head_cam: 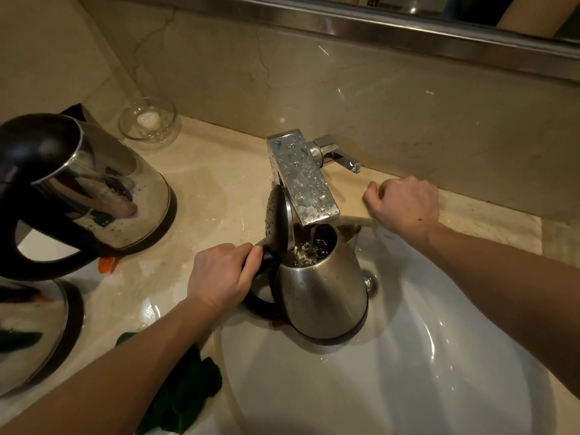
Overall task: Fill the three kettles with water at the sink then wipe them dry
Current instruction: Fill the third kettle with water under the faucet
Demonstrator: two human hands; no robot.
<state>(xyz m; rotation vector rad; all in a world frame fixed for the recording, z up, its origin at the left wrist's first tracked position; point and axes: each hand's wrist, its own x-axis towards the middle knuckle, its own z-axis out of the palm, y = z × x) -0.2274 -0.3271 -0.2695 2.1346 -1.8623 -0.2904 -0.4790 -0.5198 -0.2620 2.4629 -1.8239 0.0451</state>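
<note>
Basin L edge: kettle under tap, L hand on handle

**Layout around my hands**

My left hand holds the kettle, which I see standing in the sink under the tap. My right hand rests on the counter, right of the tap. Left of my left hand stand a second kettle and, nearer me, a third kettle. A glass dish lies behind them.

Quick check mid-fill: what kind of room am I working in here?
Most likely a bathroom vanity, perhaps a hotel's: a white basin sunk in a marble counter, a chrome tap running into the kettle, and a mirror frame above.
</note>
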